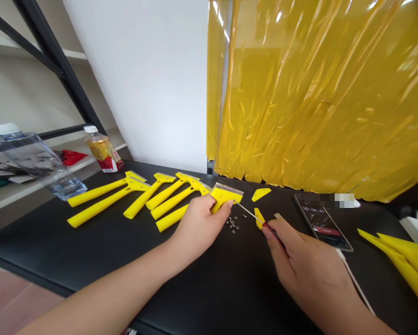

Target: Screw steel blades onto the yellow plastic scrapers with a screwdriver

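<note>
My left hand (198, 228) grips a yellow plastic scraper (223, 196) with a metal blade along its far edge, its handle running down behind my fingers. My right hand (300, 265) is shut on a thin screwdriver (252, 215) with a red grip, and its tip is at the scraper head. Several tiny metal screws (232, 224) lie on the black table (202, 298) just below the scraper. Two small yellow plastic pieces (261, 194) lie near my right hand. Several finished-looking yellow scrapers (135, 200) lie side by side to the left.
A smartphone (322, 222) with a lit screen and a white cable lies to the right, beside more yellow scrapers (401, 265). A clear plastic bottle (37, 163) and a drink bottle (103, 149) stand at the back left, before shelves. A yellow strip curtain (317, 93) hangs behind.
</note>
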`<state>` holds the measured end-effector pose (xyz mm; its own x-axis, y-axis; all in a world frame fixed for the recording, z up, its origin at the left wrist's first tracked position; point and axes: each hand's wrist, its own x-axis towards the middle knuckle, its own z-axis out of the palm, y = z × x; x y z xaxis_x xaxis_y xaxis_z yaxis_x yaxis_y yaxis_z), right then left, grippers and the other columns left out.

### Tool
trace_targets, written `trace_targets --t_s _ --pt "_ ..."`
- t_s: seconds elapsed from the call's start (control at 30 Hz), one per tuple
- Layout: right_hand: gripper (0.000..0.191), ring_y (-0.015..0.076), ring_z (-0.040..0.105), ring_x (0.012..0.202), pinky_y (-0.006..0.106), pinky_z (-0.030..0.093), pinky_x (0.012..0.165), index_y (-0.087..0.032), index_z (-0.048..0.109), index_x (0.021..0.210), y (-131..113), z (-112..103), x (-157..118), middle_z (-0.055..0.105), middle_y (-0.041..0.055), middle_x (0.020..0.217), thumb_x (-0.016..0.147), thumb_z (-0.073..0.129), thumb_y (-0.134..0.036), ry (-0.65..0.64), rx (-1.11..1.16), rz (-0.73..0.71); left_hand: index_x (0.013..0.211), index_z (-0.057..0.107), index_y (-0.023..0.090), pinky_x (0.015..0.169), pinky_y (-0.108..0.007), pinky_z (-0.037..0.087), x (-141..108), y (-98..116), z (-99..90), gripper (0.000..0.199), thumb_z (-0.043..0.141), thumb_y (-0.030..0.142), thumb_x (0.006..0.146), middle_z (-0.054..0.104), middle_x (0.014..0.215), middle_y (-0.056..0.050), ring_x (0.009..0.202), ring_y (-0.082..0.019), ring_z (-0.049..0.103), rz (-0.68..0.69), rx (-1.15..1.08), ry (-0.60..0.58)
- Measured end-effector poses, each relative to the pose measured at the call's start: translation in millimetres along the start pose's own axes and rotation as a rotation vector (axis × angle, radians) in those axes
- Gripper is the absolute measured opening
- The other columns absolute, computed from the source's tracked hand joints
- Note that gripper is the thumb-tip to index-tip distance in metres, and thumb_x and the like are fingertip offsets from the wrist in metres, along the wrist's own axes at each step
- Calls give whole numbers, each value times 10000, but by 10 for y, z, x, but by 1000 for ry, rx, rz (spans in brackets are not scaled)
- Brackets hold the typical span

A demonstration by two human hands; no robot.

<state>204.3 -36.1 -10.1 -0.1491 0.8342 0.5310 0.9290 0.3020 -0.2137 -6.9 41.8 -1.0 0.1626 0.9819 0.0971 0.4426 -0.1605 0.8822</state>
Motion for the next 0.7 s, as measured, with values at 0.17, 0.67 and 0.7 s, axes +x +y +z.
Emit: trace_targets --t_s 0.17,0.67,0.7 --pt "455 155 585 592 262 418 531 -255 514 750 40 12 45 559 -31 642 1062 390 -563 -240 411 377 654 398 216 511 -276 228 -11 6 15 478 574 551 945 344 619 51 574 -119 324 38 40 25" --pt "209 198 720 775 300 484 666 -313 680 1117 183 456 146 769 -12 897 1019 495 -323 -417 186 17 1010 595 183 515 -253 475 191 6 -73 214 627 386 949 750 1038 -97 665 -144 635 -135 -501 -135" --pt "259 216 740 852 318 499 717 -326 678 1198 180 500 136 788 0 986 1019 492 -304 -400 180 1 1008 592 182 512 -253 475 192 17 -84 193 611 366 954 753 1042 -101 657 -141 637 -164 -535 -149"
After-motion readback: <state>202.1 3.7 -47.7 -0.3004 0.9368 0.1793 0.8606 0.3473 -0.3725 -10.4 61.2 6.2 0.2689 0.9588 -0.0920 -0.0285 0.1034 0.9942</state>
